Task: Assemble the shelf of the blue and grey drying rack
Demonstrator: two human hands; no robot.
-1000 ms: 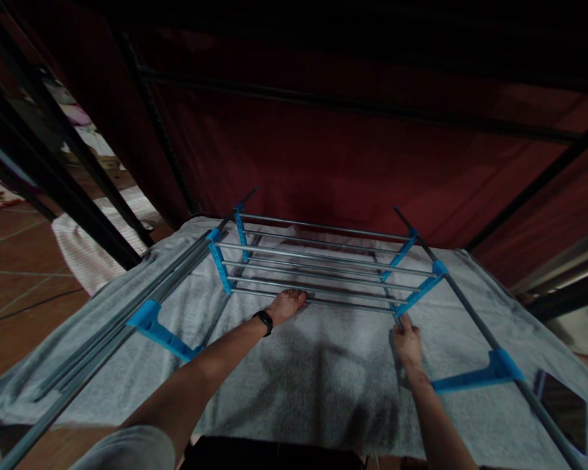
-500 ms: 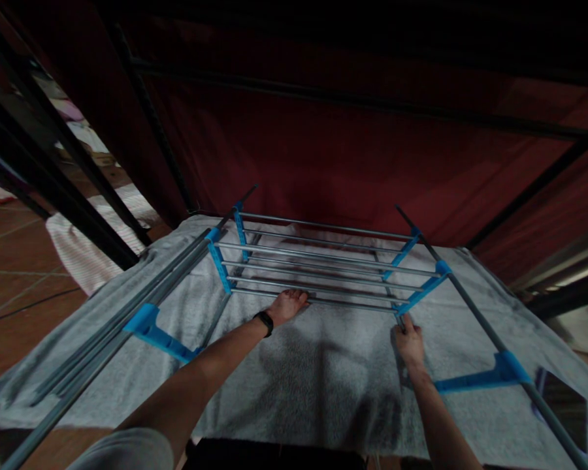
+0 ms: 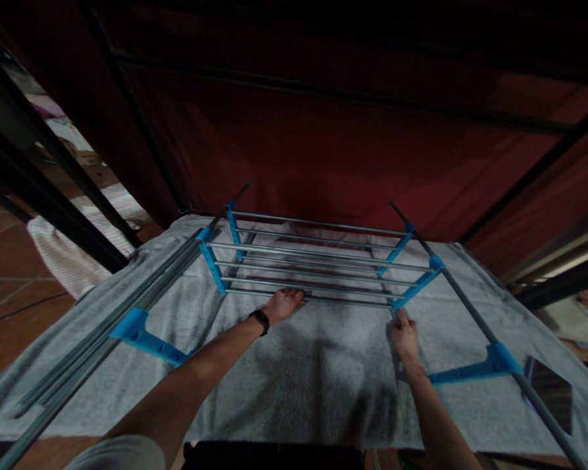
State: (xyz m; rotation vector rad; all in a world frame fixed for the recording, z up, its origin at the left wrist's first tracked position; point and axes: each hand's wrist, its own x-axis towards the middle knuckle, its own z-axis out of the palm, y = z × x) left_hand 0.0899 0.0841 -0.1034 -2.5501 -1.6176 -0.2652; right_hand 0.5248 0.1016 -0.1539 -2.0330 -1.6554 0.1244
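Note:
A grey towel lies spread over a lower tier of a drying rack with grey metal rods and blue plastic joints. My left hand, with a black band on its wrist, rests palm down on the towel's far edge just below the nearest rod, fingers together. My right hand lies on the towel near the rack's right blue joint, its fingers curled at the towel's edge by a rod. Whether it pinches the cloth is hard to make out in the dim light.
A dark red fabric wall with black poles stands behind the rack. Black bars cross at the left over a tiled floor with a pale striped cloth. A dark flat object lies on the towel at right.
The view has shifted a little to the right and down. Both hands stay at the towel's far edge in nearly the same places.

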